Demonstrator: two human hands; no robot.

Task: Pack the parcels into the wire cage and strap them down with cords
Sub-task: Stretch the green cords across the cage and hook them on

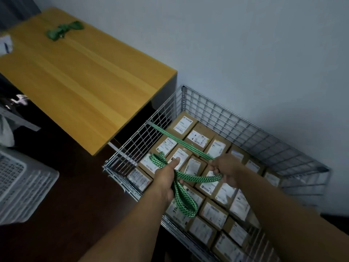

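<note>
A wire cage [245, 127] stands on the floor against the wall, filled with several brown parcels [198, 137] bearing white labels. A green patterned cord [170, 137] runs taut from the cage's left rim to my right hand [224, 167], which grips it above the parcels. My left hand [166, 178] holds the slack of the same cord, with loops hanging below my fingers and curling past my thumb. Both hands are over the middle of the cage.
A yellow wooden table [85, 82] stands left of the cage, with a second bundled green cord [64, 30] near its far end. A white slatted crate [20, 186] sits on the dark floor at the left. A pale wall is behind the cage.
</note>
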